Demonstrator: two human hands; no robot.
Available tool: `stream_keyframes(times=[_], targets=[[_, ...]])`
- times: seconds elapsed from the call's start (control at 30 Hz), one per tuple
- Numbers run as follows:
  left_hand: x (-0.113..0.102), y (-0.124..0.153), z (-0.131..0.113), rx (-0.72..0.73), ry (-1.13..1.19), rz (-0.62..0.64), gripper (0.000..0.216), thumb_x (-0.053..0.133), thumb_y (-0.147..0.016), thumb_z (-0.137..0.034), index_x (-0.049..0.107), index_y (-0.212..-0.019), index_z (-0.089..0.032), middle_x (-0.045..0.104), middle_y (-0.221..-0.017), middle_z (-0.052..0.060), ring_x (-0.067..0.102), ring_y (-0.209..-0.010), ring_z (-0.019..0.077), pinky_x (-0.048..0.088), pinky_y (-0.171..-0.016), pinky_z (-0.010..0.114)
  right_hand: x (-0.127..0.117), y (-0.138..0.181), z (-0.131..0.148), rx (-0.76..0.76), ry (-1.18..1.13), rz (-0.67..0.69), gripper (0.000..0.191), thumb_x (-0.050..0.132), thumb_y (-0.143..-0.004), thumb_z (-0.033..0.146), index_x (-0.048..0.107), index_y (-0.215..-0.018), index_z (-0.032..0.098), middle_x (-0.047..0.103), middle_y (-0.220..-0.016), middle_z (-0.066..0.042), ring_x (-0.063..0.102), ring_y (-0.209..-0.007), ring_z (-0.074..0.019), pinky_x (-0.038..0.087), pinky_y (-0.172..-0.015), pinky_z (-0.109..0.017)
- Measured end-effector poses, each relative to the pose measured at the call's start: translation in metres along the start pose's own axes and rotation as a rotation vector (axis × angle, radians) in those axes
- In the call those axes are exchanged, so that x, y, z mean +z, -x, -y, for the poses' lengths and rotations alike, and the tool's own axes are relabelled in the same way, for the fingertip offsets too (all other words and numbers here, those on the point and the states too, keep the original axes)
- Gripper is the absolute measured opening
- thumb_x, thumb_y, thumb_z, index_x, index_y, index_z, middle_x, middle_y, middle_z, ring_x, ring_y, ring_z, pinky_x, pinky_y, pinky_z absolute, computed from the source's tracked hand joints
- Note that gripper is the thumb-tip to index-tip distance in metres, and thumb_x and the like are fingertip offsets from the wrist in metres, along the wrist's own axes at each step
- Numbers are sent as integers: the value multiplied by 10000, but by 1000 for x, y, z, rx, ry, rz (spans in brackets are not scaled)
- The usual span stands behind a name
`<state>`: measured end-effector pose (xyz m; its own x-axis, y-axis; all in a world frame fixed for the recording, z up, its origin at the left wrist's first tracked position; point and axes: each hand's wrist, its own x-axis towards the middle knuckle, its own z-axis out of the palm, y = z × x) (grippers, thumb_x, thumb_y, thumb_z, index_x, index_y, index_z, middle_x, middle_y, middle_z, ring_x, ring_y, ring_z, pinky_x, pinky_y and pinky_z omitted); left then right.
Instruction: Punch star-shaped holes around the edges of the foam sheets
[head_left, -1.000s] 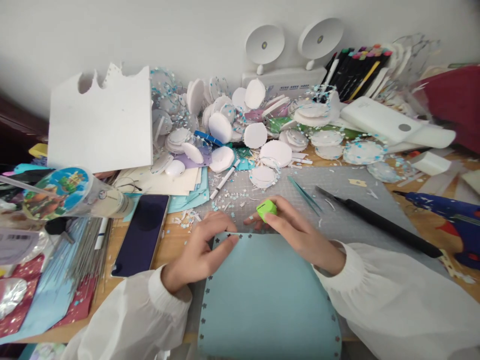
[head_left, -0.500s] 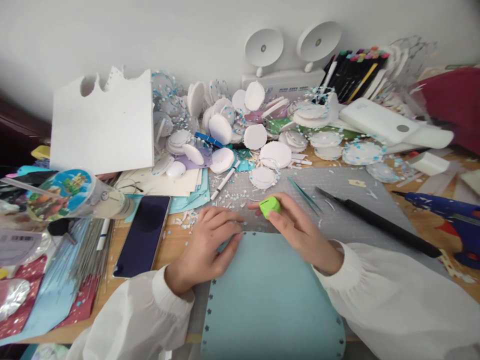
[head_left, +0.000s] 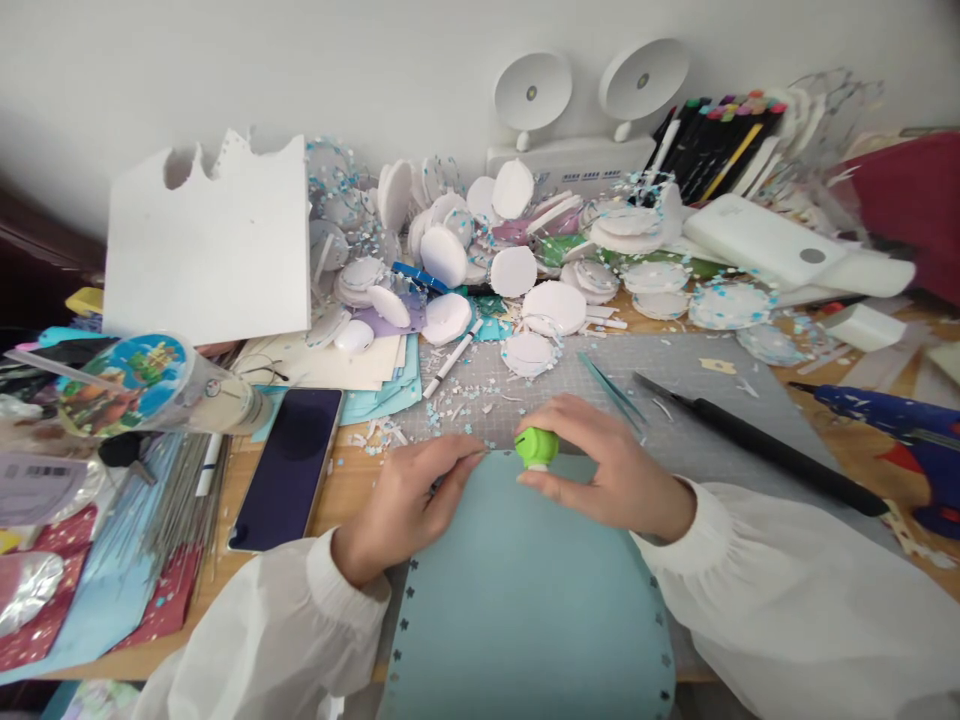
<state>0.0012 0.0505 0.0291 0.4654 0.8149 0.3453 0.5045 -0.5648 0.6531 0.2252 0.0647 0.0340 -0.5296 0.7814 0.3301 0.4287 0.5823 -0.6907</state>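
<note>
A light-blue sheet of paper (head_left: 532, 600) lies in front of me, with small flower-shaped holes along its left, right and far edges. My left hand (head_left: 420, 500) pinches the sheet's far left corner between thumb and fingertips. In my right hand (head_left: 600, 465) is a small bright-green craft punch (head_left: 536, 447), gripped between thumb and fingers just over the sheet's far edge. Whether the punch is around the paper's edge I cannot tell. Tweezers (head_left: 611, 390) and a black-handled craft knife (head_left: 772, 440) lie beyond my right hand.
A grey cutting mat (head_left: 682, 370) carries paper bits. At left lie a phone (head_left: 286, 470), a tipped plastic cup (head_left: 225, 400) and wire stems (head_left: 180, 500). White discs (head_left: 555, 308) crowd the back. A blue glue gun (head_left: 885, 415) is at right.
My right hand has turned the green punch upright and brought it down toward the sheet's far edge. My left fingers have closed on the corner, and the sheet has shifted slightly left.
</note>
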Motion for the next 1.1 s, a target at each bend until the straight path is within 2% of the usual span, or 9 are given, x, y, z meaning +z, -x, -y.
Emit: stream_keyframes(times=[0.4, 0.7, 0.9, 1.1], targets=[[0, -1, 0, 1, -22, -11, 144, 470, -906, -168, 600, -962, -194, 697, -840, 24, 655, -725, 127, 498, -638, 211, 3, 2, -3, -28, 90, 29, 201, 609, -830, 353, 549, -956, 209, 617, -831, -40, 545, -790, -192, 423, -749, -335], [-1, -2, -1, 20, -22, -50, 135, 483, -889, -120, 587, -942, -188, 689, -827, 8, 648, -740, 115, 491, -668, 200, 4, 4, -4, 47, -37, 131, 253, 644, -806, 328, 548, -999, 195, 632, -928, -59, 586, -842, -179, 458, -758, -304], [-1, 0, 0, 54, -24, -41, 148, 474, -885, -114, 585, -951, -187, 688, -818, 8, 641, -716, 113, 483, -651, 203, 5, 4, -4, 49, -44, 133, 297, 680, -780, 322, 553, -1020, 203, 613, -925, -51, 579, -855, -182, 463, -763, -309], [-1, 0, 1, 95, -47, -48, 157, 473, -889, -115, 583, -969, -193, 688, -825, 13, 640, -713, 121, 479, -637, 218, 8, 2, -2, 5, -62, 110, 246, 666, -797, 300, 555, -983, 183, 586, -901, -64, 532, -867, -197, 444, -777, -327]])
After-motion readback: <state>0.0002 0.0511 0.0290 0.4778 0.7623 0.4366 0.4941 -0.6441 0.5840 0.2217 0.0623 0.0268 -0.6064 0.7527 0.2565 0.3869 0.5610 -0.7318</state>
